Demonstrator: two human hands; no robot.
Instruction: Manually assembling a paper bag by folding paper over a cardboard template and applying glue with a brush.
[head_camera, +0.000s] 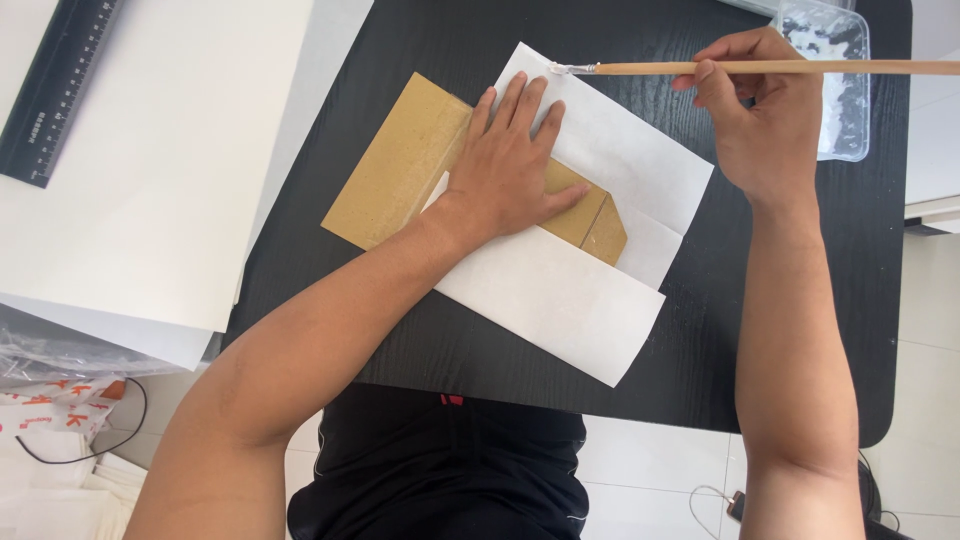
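Note:
My left hand (508, 160) lies flat, fingers spread, pressing a folded white paper sheet (560, 290) and a brown cardboard piece (400, 165) onto the black table (720, 330). The cardboard shows on the left and again as a small corner on the right (598, 225), with the paper wrapped across its middle. My right hand (765, 115) grips a long wooden brush (800, 68) held level. The brush's white-coated tip (562, 69) touches the far corner of the paper, just beyond my left fingertips.
A clear plastic tray (838, 80) smeared with white paste sits behind my right hand at the table's far right. Large white sheets (150, 170) with a black ruler (55, 85) cover the left. A plastic bag (55, 390) and cables lie on the floor.

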